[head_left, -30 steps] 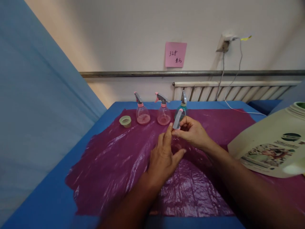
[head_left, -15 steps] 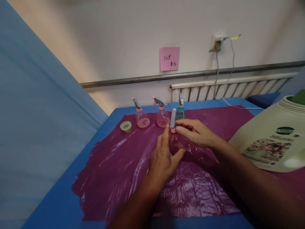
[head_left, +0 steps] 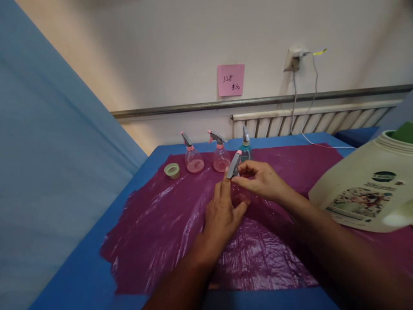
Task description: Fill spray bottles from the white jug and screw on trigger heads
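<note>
"Contents, nearest first?"
"Left hand (head_left: pixel 222 211) curves around a clear round plastic spray bottle (head_left: pixel 238 193) on purple plastic sheeting (head_left: pixel 161 232); right hand (head_left: pixel 266 181) pinches its neck. Its fill is unclear."
"Behind?"
"Two clear, grey-and-pink-topped bottles (head_left: pixel 195 165) (head_left: pixel 221 164) holding shallow pink liquid, plus a teal bottle (head_left: pixel 246 153)."

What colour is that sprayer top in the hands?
Grey sprayer top, with a pink tip; the head view shows it.

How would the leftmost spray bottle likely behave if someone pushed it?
The leftmost spray bottle is probably light, with pink liquid only in its lower part. A push on its tall trigger head could tip it. It might slide on the glossy purple sheet.
</note>
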`<state>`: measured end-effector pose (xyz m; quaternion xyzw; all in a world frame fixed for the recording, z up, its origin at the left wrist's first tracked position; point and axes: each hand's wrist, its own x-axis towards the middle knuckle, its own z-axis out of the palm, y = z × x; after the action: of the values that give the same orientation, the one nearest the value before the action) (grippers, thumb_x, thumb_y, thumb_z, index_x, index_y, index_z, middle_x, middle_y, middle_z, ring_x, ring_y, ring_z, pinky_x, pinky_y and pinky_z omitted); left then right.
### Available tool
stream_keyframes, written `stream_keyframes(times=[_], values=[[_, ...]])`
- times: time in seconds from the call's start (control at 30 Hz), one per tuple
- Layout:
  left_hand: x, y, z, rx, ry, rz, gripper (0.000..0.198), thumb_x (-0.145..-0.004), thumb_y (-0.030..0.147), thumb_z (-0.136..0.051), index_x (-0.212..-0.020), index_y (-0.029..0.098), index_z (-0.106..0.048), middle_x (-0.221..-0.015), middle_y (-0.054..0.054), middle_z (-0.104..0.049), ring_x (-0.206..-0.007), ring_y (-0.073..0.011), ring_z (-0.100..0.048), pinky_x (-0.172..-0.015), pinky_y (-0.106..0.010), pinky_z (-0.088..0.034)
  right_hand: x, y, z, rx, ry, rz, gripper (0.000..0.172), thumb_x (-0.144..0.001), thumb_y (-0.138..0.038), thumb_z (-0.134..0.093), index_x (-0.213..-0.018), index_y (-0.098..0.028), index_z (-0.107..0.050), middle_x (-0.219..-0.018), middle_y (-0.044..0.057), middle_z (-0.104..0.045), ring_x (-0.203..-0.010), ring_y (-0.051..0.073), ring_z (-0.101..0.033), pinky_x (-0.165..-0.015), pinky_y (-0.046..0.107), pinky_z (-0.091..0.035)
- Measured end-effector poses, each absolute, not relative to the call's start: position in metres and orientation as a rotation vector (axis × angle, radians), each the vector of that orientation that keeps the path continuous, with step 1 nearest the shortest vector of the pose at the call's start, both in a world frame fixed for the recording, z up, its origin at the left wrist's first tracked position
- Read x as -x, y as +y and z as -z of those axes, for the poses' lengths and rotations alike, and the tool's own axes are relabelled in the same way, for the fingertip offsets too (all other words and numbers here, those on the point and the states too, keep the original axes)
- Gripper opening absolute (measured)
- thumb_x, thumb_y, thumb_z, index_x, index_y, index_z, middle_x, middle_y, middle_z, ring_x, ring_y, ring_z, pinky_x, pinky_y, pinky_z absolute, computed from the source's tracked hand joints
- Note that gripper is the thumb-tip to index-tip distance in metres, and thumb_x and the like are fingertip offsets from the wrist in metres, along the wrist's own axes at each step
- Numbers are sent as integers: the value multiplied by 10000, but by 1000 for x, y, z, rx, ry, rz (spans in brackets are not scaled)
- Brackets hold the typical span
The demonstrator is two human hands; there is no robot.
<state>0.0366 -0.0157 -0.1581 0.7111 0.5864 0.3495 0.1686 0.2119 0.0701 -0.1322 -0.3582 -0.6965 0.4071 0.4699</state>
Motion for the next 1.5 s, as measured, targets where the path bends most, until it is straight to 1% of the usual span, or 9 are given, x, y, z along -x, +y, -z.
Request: stream_keyframes(times=[0.17, 0.33, 0.47, 0.6, 0.8, 0.93, 1.03, 1.3, 1.5], values=[[-42, -14, 160, -2046, 1782, -897, 854, -995, 369, -821, -1708, 296, -357, -1440, -127, -655, -1255, -350, -712, -1006, -465, -586, -211, 65, 140, 971, -1729, -817, 202, -881, -401, -861, -910, -245, -738, -891, 17, -795, -805, 199, -707, -774, 352, -565], [-49, -12, 163, -1998, 1899, -824, 1039, -935, 400, -898, -1753, 284, -268, -1567, -162, -602, -1451, -391, -634, -1081, -466, -571, -206, 53, 153, 1045, -1654, -761, 241, -883, -424, -853, -936, -256, -689, -941, 22, -808, -849, 215, -744, -833, 369, -586], [-51, -12, 158, -1950, 1942, -759, 885, -961, 520, -875, -1677, 255, -426, -1457, -149, -642, -1384, -372, -670, -1030, -434, -573, -202, 46, 158, 1077, -1572, -719, 273, -867, -442, -864, -943, -255, -680, -902, 15, -789, -823, 218, -750, -802, 360, -583], [-51, -11, 153, -1961, 1981, -713, 796, -936, 539, -898, -1597, 278, -538, -1361, -118, -660, -1320, -346, -683, -1003, -396, -560, -201, 42, 157, 1092, -1542, -715, 295, -863, -460, -867, -931, -251, -670, -887, 21, -791, -809, 221, -751, -778, 354, -582], [-48, -17, 151, -2006, 2018, -633, 766, -986, 585, -831, -1611, 244, -549, -1348, -138, -663, -1239, -357, -715, -1053, -441, -540, -191, 31, 160, 1177, -1431, -636, 393, -866, -577, -871, -936, -249, -667, -912, 50, -815, -807, 238, -765, -758, 366, -590], [-46, -20, 151, -2027, 1989, -680, 541, -1027, 497, -789, -1449, 202, -624, -1374, -147, -663, -1287, -359, -697, -1054, -441, -540, -181, 26, 165, 1263, -1353, -533, 466, -848, -652, -876, -993, -253, -682, -972, 74, -837, -847, 266, -785, -769, 386, -597], [-47, -18, 153, -2006, 1981, -703, 415, -1037, 433, -772, -1328, 179, -618, -1366, -156, -673, -1292, -347, -702, -1048, -427, -538, -176, 25, 168, 1277, -1293, -510, 500, -825, -675, -891, -990, -261, -664, -979, 77, -836, -863, 274, -790, -773, 389, -604], [-49, -11, 163, -1937, 1910, -732, 319, -1053, 383, -744, -1256, 204, -576, -1308, -181, -767, -1293, -357, -743, -1025, -407, -538, -166, 31, 173, 1231, -1171, -497, 520, -780, -599, -947, -953, -270, -583, -887, 3, -755, -798, 219, -730, -763, 359, -582], [-49, -12, 162, -1948, 1909, -742, 372, -1043, 393, -770, -1282, 189, -571, -1334, -192, -764, -1321, -377, -739, -1044, -432, -548, -164, 27, 170, 1157, -1193, -599, 498, -803, -560, -938, -1100, -242, -694, -1042, 71, -833, -940, 259, -787, -879, 417, -626]])
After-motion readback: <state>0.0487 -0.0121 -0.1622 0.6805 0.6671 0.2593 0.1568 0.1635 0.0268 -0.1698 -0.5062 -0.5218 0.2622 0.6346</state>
